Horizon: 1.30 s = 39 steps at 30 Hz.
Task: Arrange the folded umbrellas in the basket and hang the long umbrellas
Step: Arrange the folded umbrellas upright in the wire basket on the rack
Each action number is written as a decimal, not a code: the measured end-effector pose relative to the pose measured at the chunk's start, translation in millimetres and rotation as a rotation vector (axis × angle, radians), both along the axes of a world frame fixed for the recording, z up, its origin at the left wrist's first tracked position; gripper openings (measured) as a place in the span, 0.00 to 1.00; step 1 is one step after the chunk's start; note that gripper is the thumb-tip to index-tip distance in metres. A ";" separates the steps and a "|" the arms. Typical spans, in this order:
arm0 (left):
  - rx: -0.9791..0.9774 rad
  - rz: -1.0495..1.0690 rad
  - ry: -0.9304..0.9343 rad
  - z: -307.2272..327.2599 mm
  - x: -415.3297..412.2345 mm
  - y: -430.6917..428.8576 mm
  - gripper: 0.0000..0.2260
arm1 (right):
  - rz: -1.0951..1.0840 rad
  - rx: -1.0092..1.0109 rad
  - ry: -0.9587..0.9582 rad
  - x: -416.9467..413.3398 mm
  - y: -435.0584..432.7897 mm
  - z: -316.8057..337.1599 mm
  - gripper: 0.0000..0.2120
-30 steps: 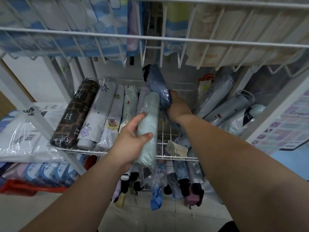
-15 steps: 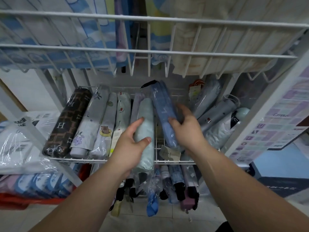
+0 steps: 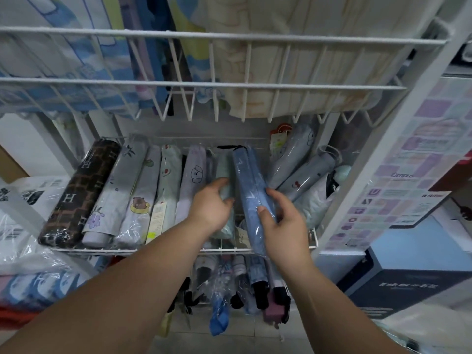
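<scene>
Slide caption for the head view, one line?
In the wire basket, the right hand holds a blue umbrella, the left hand a pale green umbrella.

Your left hand (image 3: 209,209) covers the middle of the pale green umbrella (image 3: 224,172), whose near end lies behind your wrist. Your right hand (image 3: 283,226) hides the lower part of the blue umbrella (image 3: 249,180). The long umbrellas (image 3: 293,67) in the upper rack (image 3: 229,38) are cut off by the top edge. The hanging umbrellas (image 3: 219,315) lose their upper ends behind the basket (image 3: 102,250) and your forearms (image 3: 153,277), which run off the bottom edge. Print on the tag (image 3: 241,235) between your hands and on the poster (image 3: 408,175) at right is too blurred to read.
</scene>
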<state>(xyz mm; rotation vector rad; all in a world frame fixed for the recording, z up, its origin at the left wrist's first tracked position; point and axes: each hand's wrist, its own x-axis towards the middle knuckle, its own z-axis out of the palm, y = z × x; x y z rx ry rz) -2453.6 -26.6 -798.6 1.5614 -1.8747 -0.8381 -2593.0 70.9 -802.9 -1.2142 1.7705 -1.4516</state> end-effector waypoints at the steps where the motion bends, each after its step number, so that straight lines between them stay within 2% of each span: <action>1: 0.002 -0.018 -0.103 -4.2 -3.5 -3.9 0.23 | -0.004 -0.002 -0.023 0.7 0.0 -0.8 0.16; 4: 0.092 -0.174 -0.421 -8.3 -13.9 -8.3 0.19 | -0.017 0.006 -0.064 1.4 -2.5 -2.9 0.16; 6: 0.085 -0.262 -0.614 -3.5 -15.2 -6.4 0.17 | -0.024 0.013 -0.049 0.5 -4.0 -4.2 0.17; 9: -0.091 -0.304 -0.864 10.0 -4.3 3.2 0.17 | -0.013 0.030 -0.018 -1.0 -2.2 -2.9 0.16; 11: -0.227 -0.314 -1.031 14.0 6.4 11.5 0.22 | -0.016 0.035 -0.001 -2.2 -0.8 -1.7 0.16; 14: -0.342 -0.313 -1.140 10.4 23.5 14.7 0.28 | -0.015 0.044 0.042 -0.2 -0.1 2.0 0.16; 18: -0.322 -0.321 -1.036 5.6 54.1 14.2 0.29 | 0.008 0.081 0.135 3.6 -4.6 4.6 0.17; 24: -0.315 -0.163 -0.591 -2.1 85.7 21.9 0.28 | 0.023 0.074 0.180 23.5 -22.2 10.6 0.17; 27: -0.273 -0.125 -0.461 -5.7 93.2 22.1 0.28 | 0.041 0.087 0.164 40.4 -39.7 12.3 0.19; 33: -0.236 -0.191 -0.410 -18.2 107.4 19.6 0.30 | 0.189 0.322 0.392 45.2 -59.1 8.8 0.28; 36: -0.239 -0.189 -0.368 -25.0 108.0 19.7 0.30 | 0.252 0.325 0.372 52.1 -56.4 5.2 0.32; 39: -0.237 -0.196 -0.371 -25.2 108.1 18.7 0.30 | 0.268 0.312 0.439 63.4 -57.5 -0.6 0.32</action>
